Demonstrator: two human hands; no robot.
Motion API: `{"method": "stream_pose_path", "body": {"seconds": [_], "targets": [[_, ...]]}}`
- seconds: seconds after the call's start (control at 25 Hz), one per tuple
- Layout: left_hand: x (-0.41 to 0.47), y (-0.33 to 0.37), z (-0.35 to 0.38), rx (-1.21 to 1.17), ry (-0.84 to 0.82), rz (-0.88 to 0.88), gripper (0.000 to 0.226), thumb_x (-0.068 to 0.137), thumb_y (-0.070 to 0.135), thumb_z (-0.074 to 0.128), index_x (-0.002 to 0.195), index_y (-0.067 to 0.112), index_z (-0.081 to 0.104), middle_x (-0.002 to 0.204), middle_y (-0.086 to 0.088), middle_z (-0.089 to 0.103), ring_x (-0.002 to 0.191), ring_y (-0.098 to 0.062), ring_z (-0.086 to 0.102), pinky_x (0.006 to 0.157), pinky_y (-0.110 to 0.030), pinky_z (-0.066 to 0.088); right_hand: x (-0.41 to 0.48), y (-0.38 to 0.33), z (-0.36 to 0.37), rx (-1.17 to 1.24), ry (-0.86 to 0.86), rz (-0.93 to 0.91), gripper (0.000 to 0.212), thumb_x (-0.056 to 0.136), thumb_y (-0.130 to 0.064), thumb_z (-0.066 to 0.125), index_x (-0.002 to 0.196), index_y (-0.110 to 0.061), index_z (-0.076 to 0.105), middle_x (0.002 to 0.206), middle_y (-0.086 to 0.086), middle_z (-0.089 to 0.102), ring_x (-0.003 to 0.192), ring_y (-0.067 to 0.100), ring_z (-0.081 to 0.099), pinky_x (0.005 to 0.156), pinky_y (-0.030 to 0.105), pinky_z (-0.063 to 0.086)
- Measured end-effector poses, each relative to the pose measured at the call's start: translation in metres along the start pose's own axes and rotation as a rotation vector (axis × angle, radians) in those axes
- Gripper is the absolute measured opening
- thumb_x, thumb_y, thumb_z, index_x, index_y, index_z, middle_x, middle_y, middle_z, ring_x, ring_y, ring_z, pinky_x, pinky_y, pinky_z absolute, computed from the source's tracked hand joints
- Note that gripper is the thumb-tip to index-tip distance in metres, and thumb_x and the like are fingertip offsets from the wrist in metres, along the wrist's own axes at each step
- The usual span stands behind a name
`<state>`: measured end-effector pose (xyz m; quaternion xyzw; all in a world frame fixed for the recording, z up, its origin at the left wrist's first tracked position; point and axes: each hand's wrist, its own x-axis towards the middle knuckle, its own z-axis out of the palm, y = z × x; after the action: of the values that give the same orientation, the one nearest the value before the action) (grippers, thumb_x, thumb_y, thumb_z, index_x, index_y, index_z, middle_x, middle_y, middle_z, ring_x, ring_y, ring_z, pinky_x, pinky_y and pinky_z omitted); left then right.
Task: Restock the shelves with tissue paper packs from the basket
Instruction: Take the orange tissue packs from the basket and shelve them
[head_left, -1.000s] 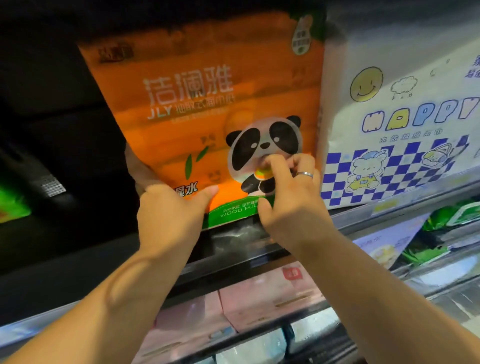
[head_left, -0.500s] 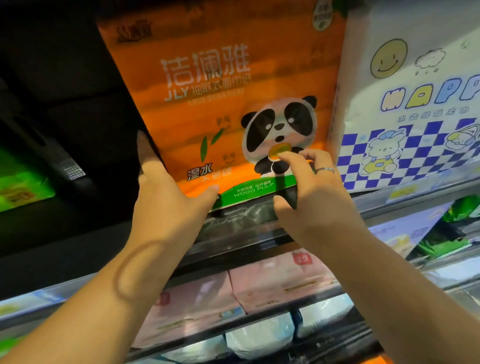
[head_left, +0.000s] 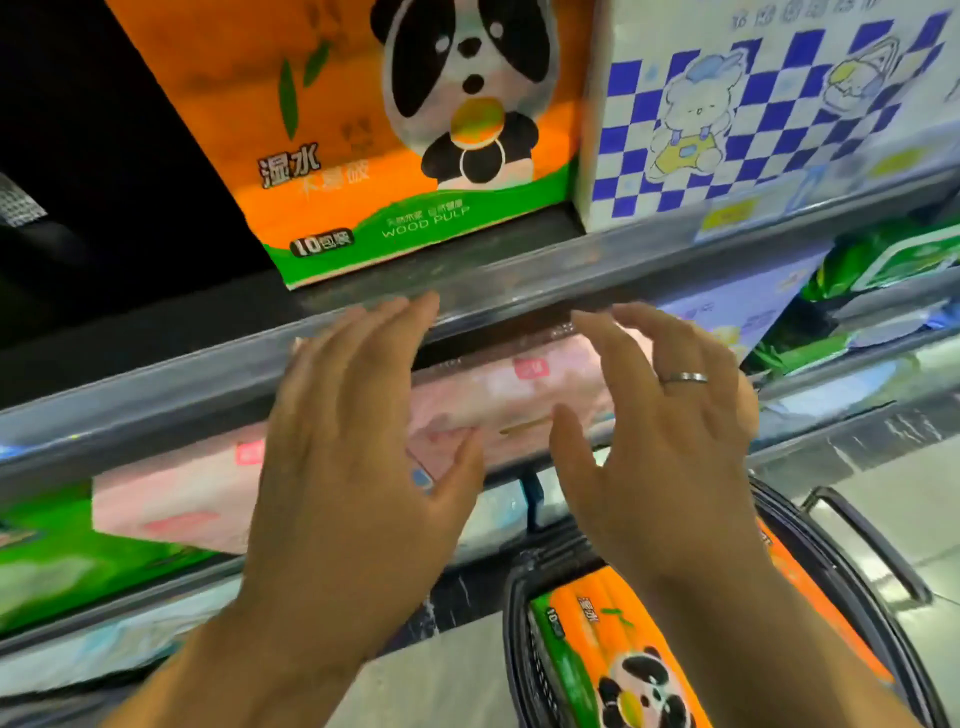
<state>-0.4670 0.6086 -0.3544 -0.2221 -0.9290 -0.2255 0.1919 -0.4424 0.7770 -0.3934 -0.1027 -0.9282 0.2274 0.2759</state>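
An orange tissue pack with a panda (head_left: 363, 130) stands upright on the upper shelf (head_left: 519, 270), apart from both hands. My left hand (head_left: 358, 457) and my right hand (head_left: 660, 436) hover below the shelf edge, fingers spread, holding nothing. A ring sits on my right hand. Lower right, a black basket (head_left: 857, 566) on the floor holds another orange panda pack (head_left: 613, 665), partly hidden by my right forearm.
A white pack with blue checks (head_left: 753, 114) stands right of the orange pack. To its left the shelf is a dark gap (head_left: 104, 182). Pink packs (head_left: 493, 400) fill the shelf below, and green packs (head_left: 893, 260) lie at the right and lower left.
Both hands have let go of the orange pack, which now stands on the shelf, and dropped below the shelf edge. The view has tilted down, bringing the basket into sight.
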Motion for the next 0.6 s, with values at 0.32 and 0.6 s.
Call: {"method": "stream_pose_path", "body": {"seconds": [0.32, 0.6], "targets": [[-0.088, 0.021, 0.091, 0.051, -0.314, 0.207, 0.070, 0.081, 0.043, 0.057, 0.141, 0.014, 0.036, 0.139, -0.009, 0.048, 0.129, -0.030, 0.043, 0.116, -0.041, 0.023, -0.110, 0.084, 0.005, -0.205, -0.207, 0.226, 0.063, 0.072, -0.036, 0.072, 0.131, -0.023, 0.054, 0.133, 0.010, 0.050, 0.126, 0.035, 0.041, 0.100, 0.056, 0.032], [-0.121, 0.051, 0.193, 0.114, -0.555, 0.405, 0.087, 0.071, 0.043, 0.074, 0.142, 0.014, 0.033, 0.137, -0.015, 0.049, 0.128, -0.035, 0.044, 0.111, -0.051, 0.032, -0.181, 0.183, 0.016, -0.414, -0.452, 0.382, 0.071, 0.068, -0.037, 0.077, 0.133, -0.024, 0.050, 0.134, 0.010, 0.050, 0.124, 0.037, 0.046, 0.098, 0.059, 0.035]]}}
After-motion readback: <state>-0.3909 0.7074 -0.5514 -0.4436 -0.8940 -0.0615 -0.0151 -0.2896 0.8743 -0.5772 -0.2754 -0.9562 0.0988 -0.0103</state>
